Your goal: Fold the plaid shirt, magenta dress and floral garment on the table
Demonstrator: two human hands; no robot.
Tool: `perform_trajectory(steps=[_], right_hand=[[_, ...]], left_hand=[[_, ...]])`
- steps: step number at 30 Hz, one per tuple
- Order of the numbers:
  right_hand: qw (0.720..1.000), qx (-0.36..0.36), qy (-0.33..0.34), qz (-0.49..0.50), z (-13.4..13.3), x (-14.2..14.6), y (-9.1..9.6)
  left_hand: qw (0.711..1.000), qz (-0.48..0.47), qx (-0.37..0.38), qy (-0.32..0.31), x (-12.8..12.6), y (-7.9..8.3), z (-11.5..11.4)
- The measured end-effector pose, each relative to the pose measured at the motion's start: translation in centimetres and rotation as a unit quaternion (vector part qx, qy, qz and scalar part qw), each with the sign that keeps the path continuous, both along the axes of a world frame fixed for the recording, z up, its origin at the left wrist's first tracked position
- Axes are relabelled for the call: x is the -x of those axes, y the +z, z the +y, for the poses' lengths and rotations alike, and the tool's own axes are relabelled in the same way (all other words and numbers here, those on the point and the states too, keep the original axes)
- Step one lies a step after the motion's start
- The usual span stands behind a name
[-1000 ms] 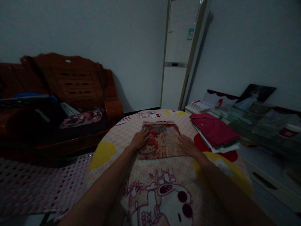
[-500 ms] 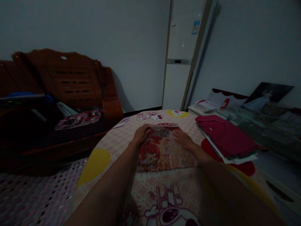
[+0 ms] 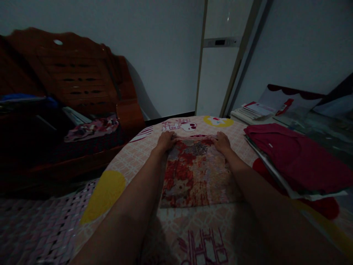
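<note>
A folded patterned cloth in red, beige and grey lies flat on the covered table in front of me. My left hand grips its far left corner, thumb on top and fingers at the edge. At the far right corner, my right hand pinches the same far edge. Whether the cloth is a garment I cannot make out. Both forearms reach in from the bottom, one along each side of it.
A pink tablecloth with cartoon prints covers the rounded table. On the right lies a stack of folded clothes, a dark pink garment on top. A wooden bench stands left, a woven seat below it. Papers lie on the side cabinet.
My right hand has gone from lying flat on the cloth to gripping its far right corner. The left hand now holds the far left corner. The view has tilted downward.
</note>
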State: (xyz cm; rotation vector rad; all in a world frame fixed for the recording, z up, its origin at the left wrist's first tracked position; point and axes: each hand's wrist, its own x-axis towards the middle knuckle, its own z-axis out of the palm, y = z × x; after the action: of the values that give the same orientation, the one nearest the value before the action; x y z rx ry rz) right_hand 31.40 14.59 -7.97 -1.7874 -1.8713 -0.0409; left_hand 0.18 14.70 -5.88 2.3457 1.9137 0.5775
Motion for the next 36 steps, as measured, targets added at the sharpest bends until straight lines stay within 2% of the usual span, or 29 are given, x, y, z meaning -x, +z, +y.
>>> perform_trajectory(steps=[5,10,13,18,21,24,28,31,36], right_hand=[[0.997,0.041,0.019,0.064,1.3,-1.2,-0.5],[0.984,-0.013,0.052,0.172,0.3,-1.4,-0.1],[0.979,-0.043,0.073,0.184,-0.5,-1.1,0.5],[0.971,-0.05,0.079,0.219,-1.0,-0.8,1.3],[0.955,-0.06,0.078,0.279,-1.0,-0.9,1.8],[0.929,-0.069,0.098,0.351,-1.5,-1.2,3.0],[0.903,-0.061,0.125,0.405,-3.5,-1.7,5.3],[0.893,-0.049,0.14,0.425,-5.9,-2.0,6.5],[0.875,-0.007,0.151,0.461,-10.8,-2.6,7.0]], left_hand=[[0.998,-0.032,0.035,0.034,0.1,0.7,-0.1],[0.994,-0.083,0.067,0.027,0.6,1.6,-0.6],[0.991,-0.12,0.06,0.027,0.8,1.9,-0.8],[0.988,-0.141,0.066,0.004,0.8,2.2,-1.0],[0.989,-0.146,0.036,0.0,0.9,2.7,-1.2],[0.981,-0.19,0.003,-0.031,1.1,3.3,-1.8],[0.95,-0.298,-0.021,-0.089,1.2,3.8,-3.3],[0.927,-0.355,-0.043,-0.111,1.0,4.4,-5.3],[0.917,-0.375,-0.066,-0.117,0.7,5.8,-9.9]])
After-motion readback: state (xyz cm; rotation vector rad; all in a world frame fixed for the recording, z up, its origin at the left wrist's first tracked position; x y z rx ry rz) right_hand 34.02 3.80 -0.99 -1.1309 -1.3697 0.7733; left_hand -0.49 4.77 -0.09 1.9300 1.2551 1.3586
